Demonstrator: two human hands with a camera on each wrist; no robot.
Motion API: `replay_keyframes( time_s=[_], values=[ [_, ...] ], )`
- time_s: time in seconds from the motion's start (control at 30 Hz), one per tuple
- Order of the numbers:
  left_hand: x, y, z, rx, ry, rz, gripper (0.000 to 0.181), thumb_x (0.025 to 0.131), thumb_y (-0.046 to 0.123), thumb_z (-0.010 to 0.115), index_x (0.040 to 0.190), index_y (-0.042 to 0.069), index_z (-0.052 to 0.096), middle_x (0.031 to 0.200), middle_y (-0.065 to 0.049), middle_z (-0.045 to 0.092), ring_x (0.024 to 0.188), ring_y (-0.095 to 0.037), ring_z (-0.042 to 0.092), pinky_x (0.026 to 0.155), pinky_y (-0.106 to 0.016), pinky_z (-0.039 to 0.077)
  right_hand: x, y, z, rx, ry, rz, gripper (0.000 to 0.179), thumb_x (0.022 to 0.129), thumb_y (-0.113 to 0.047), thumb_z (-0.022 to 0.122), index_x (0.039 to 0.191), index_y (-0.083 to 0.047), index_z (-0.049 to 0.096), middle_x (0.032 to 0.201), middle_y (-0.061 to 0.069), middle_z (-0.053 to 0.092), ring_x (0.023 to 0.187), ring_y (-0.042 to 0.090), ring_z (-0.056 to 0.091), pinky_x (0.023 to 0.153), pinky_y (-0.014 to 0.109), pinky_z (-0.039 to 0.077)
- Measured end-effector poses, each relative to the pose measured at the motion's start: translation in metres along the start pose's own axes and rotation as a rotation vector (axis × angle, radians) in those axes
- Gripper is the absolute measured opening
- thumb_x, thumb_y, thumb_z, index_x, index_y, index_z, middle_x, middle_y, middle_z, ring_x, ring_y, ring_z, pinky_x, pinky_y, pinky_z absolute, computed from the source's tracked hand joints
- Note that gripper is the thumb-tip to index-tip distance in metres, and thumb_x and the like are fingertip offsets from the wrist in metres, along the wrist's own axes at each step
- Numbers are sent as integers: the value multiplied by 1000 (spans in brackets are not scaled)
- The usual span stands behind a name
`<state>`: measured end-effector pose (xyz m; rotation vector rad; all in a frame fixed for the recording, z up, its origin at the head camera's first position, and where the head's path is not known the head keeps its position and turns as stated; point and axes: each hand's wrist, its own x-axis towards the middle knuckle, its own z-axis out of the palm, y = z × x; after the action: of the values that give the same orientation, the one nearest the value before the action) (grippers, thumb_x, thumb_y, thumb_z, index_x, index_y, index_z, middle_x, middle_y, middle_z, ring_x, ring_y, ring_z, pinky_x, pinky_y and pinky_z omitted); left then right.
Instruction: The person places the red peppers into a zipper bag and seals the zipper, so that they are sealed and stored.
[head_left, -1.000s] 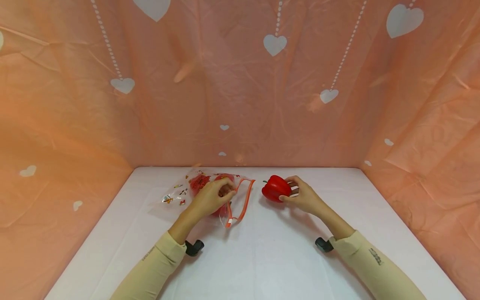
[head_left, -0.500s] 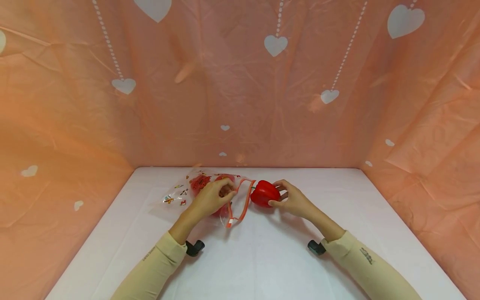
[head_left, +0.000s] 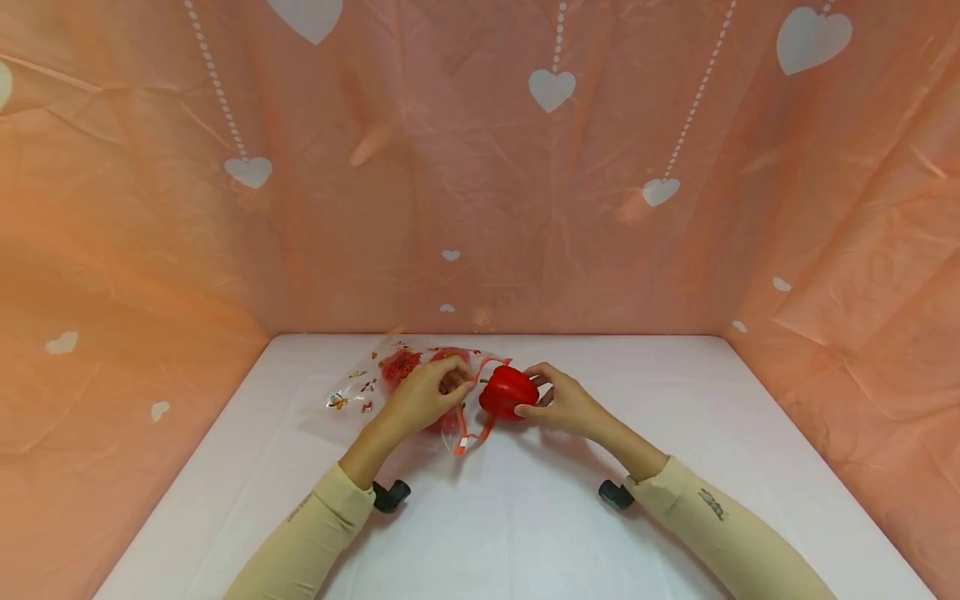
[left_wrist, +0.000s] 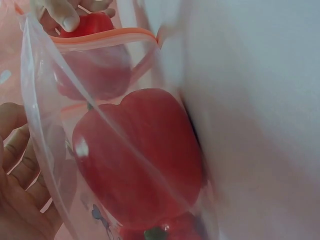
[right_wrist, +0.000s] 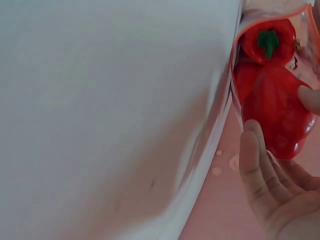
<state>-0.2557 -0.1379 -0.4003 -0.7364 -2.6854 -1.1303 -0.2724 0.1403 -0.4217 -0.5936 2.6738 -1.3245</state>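
A clear plastic zip bag (head_left: pixel 347 407) with an orange-red rim and small printed pictures lies on its side. Red bell peppers (head_left: pixel 400 367) show through its film, partly covered by my left hand (head_left: pixel 418 400), whose curled fingers hold the bag at its upper edge. At the bag's mouth, my right hand (head_left: pixel 572 408) grips another red bell pepper (head_left: pixel 511 393), thumb on the near side, its green stem facing the bag. In the right wrist view, this pepper (right_wrist: pixel 280 107) is partly within the rim, close to a pepper (right_wrist: pixel 282 40) inside. The left wrist view shows a large bagged pepper (left_wrist: pixel 142 155).
The white table (head_left: pixel 510 525) extends in front of the bag and to its right. Orange-pink curtains (head_left: pixel 510 208) with white hearts stand behind and at both sides. A dark wrist-camera mount (head_left: pixel 391 496) sits below each hand.
My right hand has carried the bell pepper leftward from beside the bag to its open mouth. The left hand and the bag have stayed nearly still.
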Motion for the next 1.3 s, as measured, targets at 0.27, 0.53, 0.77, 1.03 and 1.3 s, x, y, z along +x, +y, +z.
replay_keyframes(
  time_s=[0.27, 0.53, 0.77, 1.03, 1.3],
  values=[
    [0, 1, -2, -8, 3, 15, 10, 100, 14, 77, 109, 11, 73, 93, 3, 74, 87, -12, 68, 83, -34, 59, 7, -9, 16, 80, -1, 17, 59, 91, -16, 87, 139, -1, 57, 128, 21, 65, 79, 18, 73, 67, 35, 63],
    [0, 1, -1, -2, 5, 21, 9, 101, 15, 76, 109, 12, 73, 92, 4, 74, 87, -11, 68, 83, -33, 57, 14, -14, 27, 137, 16, 42, 57, 91, -12, 86, 137, 1, 55, 124, 20, 66, 76, 19, 74, 67, 37, 64],
    [0, 1, -1, -12, 0, 13, 9, 101, 15, 76, 109, 13, 72, 92, 4, 73, 87, -12, 68, 85, -34, 57, 17, -17, 31, 179, 49, 76, 56, 91, -6, 86, 136, 4, 54, 126, 23, 65, 84, 20, 74, 70, 38, 65],
    [0, 2, -1, -12, 0, 23, 9, 101, 15, 76, 108, 13, 72, 90, 6, 72, 85, -10, 67, 83, -33, 56, 22, -13, 33, 314, 100, 98, 49, 90, 3, 83, 127, 6, 51, 118, 24, 62, 85, 22, 73, 72, 44, 66],
    [-1, 2, -1, -5, 4, 15, 8, 101, 17, 76, 107, 14, 72, 90, 7, 71, 84, -9, 65, 81, -31, 56, 24, -12, 33, 331, 126, 113, 44, 89, 1, 84, 121, 6, 54, 112, 23, 65, 83, 24, 74, 71, 44, 65]
  ],
)
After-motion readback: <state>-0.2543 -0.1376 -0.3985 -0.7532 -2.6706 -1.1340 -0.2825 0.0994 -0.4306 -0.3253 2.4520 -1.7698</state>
